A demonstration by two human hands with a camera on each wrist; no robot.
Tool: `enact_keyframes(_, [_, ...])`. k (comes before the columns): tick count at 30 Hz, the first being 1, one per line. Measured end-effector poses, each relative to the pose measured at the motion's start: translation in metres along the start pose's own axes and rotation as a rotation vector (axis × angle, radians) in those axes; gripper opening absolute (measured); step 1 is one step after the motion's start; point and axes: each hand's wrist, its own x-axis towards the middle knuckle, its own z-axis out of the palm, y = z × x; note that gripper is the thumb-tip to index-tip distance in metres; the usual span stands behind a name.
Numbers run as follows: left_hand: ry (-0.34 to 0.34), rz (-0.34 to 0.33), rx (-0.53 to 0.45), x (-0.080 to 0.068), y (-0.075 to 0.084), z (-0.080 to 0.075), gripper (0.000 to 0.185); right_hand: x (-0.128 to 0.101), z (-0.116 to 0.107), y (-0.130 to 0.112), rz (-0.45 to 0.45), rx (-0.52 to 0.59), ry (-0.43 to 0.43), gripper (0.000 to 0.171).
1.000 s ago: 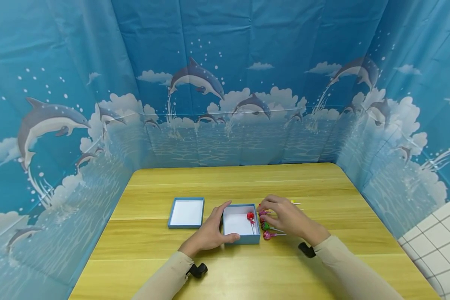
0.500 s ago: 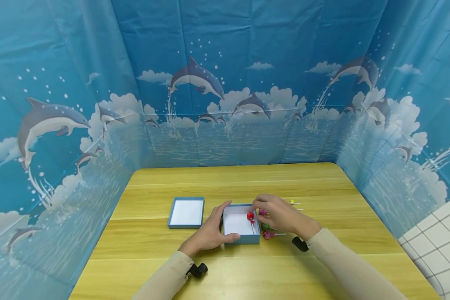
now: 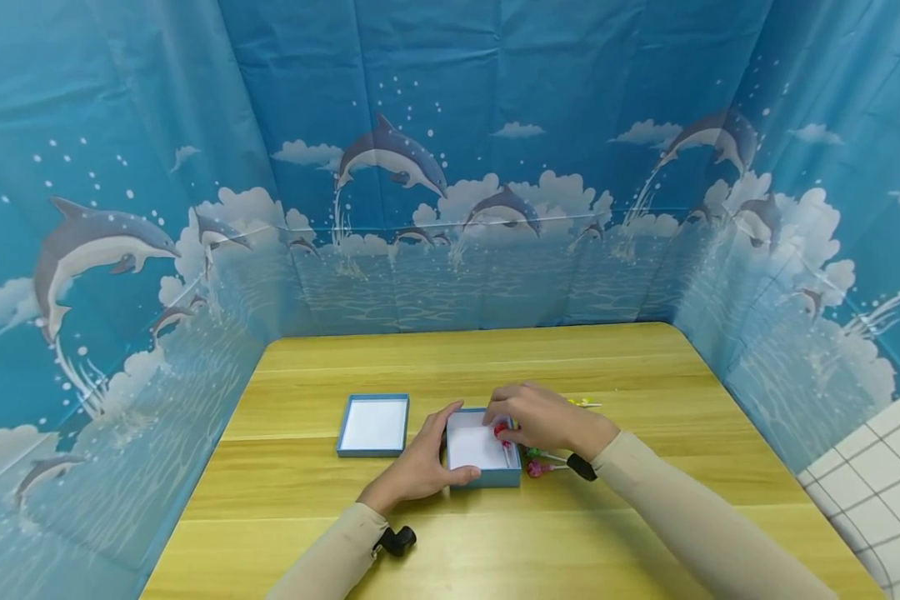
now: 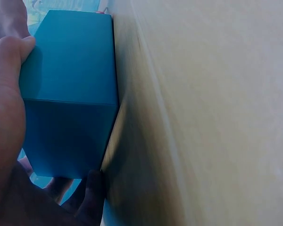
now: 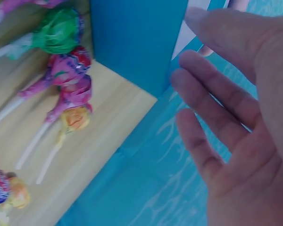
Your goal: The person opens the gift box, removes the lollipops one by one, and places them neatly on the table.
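Observation:
An uncovered blue box (image 3: 484,477) with a white inside stands on the table. My left hand (image 3: 420,467) holds it from the left, with the thumb at the near side and the fingers round the left side; the left wrist view shows the blue box walls (image 4: 68,61) between them. Inside, at the right, lies a red lollipop (image 3: 506,445), partly covered by my right hand (image 3: 543,418). That hand reaches over the right wall, thumb and forefinger pinching a lollipop mostly hidden from view. In the right wrist view a green lollipop (image 5: 59,30) lies beside the box.
Left of the box lies its blue-edged lid (image 3: 372,426), white inside up. More lollipops lie right of the box, among them a pink one (image 3: 536,469) and a yellow one (image 3: 587,404). A dolphin-printed curtain (image 3: 450,275) surrounds the wooden table (image 3: 450,546).
My right hand has moved left from the row of lollipops to over the box, taking one lollipop along. The left hand and the box have stayed in place.

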Motion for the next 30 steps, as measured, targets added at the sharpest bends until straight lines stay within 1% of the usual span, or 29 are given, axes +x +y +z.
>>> enact_keyframes(2, [0.003, -0.001, -0.006, 0.0, 0.0, 0.0, 0.114, 0.006, -0.001, -0.001, -0.002, 0.018, -0.062, 0.023])
enact_keyframes(7, [0.005, 0.004, -0.016, 0.0, -0.001, 0.001, 0.114, 0.018, 0.0, -0.007, 0.014, 0.106, -0.216, 0.027])
enact_keyframes(11, [0.002, 0.016, -0.019, 0.0, -0.001, 0.001, 0.115, 0.027, 0.006, -0.009, 0.006, 0.117, -0.296, 0.028])
enact_keyframes(15, [0.004, 0.02, -0.023, 0.0, -0.002, 0.001, 0.115, 0.035, 0.016, -0.01, -0.013, 0.102, -0.328, 0.023])
enact_keyframes(21, [0.002, 0.024, -0.033, 0.0, -0.001, 0.001, 0.115, 0.043, 0.026, -0.011, 0.023, 0.107, -0.368, 0.012])
enact_keyframes(25, [-0.003, 0.021, -0.03, 0.0, -0.001, 0.001, 0.115, 0.045, 0.028, -0.01, 0.046, 0.124, -0.368, 0.008])
enact_keyframes(30, [0.002, 0.012, -0.021, -0.002, -0.002, 0.002, 0.116, 0.046, 0.029, -0.008, 0.064, 0.141, -0.341, 0.01])
